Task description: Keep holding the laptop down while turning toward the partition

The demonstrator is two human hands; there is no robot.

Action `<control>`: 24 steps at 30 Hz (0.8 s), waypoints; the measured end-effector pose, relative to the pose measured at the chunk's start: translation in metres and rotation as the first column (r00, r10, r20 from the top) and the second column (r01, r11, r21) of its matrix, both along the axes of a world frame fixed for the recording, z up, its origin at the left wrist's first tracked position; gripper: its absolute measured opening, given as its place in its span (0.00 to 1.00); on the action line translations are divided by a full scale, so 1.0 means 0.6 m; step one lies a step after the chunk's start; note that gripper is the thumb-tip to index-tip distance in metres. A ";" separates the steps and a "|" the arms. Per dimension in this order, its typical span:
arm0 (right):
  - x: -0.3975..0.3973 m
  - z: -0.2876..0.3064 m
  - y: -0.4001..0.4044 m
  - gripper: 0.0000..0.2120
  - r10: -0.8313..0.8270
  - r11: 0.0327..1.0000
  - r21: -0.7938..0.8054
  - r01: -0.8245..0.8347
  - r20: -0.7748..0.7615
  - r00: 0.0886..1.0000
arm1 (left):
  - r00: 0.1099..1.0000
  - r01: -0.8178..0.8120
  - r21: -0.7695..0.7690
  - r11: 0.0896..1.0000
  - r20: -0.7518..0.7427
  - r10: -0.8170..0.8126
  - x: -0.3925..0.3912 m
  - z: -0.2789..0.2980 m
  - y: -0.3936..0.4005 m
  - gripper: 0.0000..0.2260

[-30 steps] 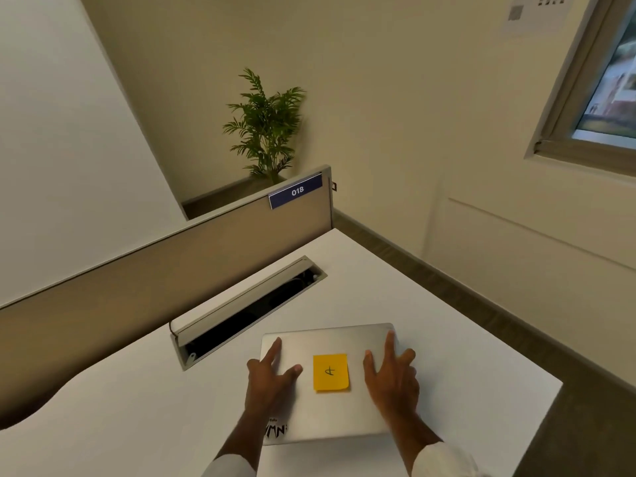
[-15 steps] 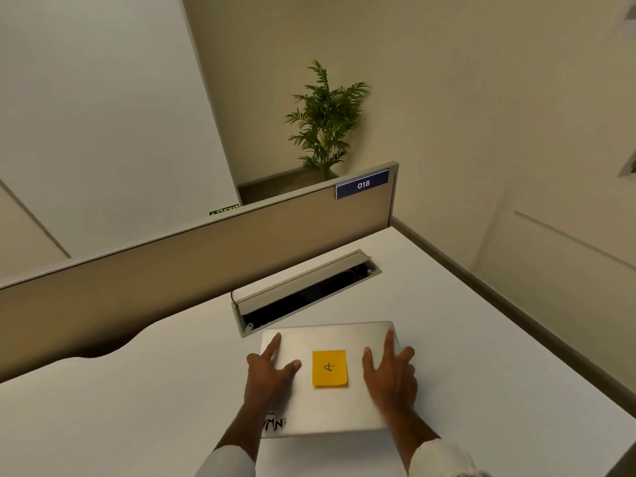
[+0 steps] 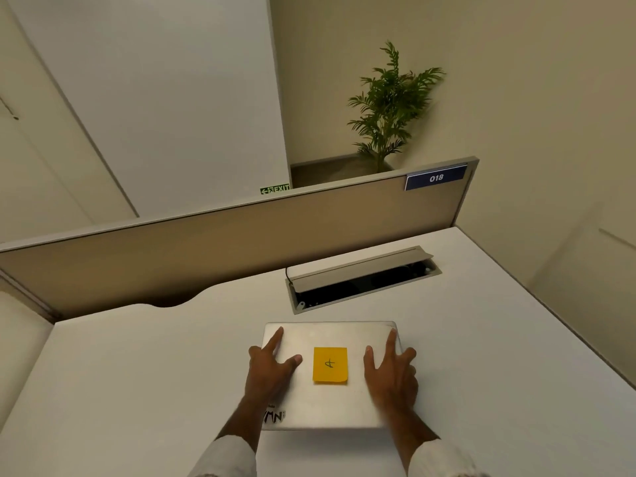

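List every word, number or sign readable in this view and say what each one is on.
"018": white digits on the blue plate at the top of the desk divider.
"EXIT": green sign on the wall behind the divider, with an arrow.
One handwritten mark, perhaps "A" seen sideways: on the orange sticky note on the closed laptop.
Sticker on the laptop's near left corner: partly hidden by the left hand's wrist, unreadable.

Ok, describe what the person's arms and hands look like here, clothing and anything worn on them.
Both hands are bare: the left hand and the right hand show no gloves, and no rings or watch can be made out. The forearms are uncovered down to the bottom of the frame, where a white left sleeve and a white right sleeve begin, seemingly pushed back. No markings show on the fabric.
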State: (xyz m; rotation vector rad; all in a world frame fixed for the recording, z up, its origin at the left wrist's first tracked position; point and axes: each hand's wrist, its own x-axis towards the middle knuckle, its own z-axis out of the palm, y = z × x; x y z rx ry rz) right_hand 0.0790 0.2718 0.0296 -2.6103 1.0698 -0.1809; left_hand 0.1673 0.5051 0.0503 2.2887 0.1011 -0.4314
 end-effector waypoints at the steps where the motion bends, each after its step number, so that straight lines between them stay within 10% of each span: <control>1: 0.002 -0.001 0.005 0.38 0.005 1.000 -0.001 -0.005 -0.003 1.000 | 1.000 -0.005 0.000 1.000 0.001 0.005 0.000 -0.001 0.006 0.39; 12: 0.019 -0.029 0.065 0.38 0.071 0.997 -0.019 -0.072 -0.035 0.997 | 1.000 -0.025 0.000 1.000 -0.002 0.025 0.000 -0.032 0.079 0.39; 24: -0.006 -0.046 0.074 0.38 0.159 0.987 0.015 -0.159 -0.142 0.977 | 0.965 0.239 0.393 0.888 0.007 -0.263 -0.019 -0.072 0.114 0.38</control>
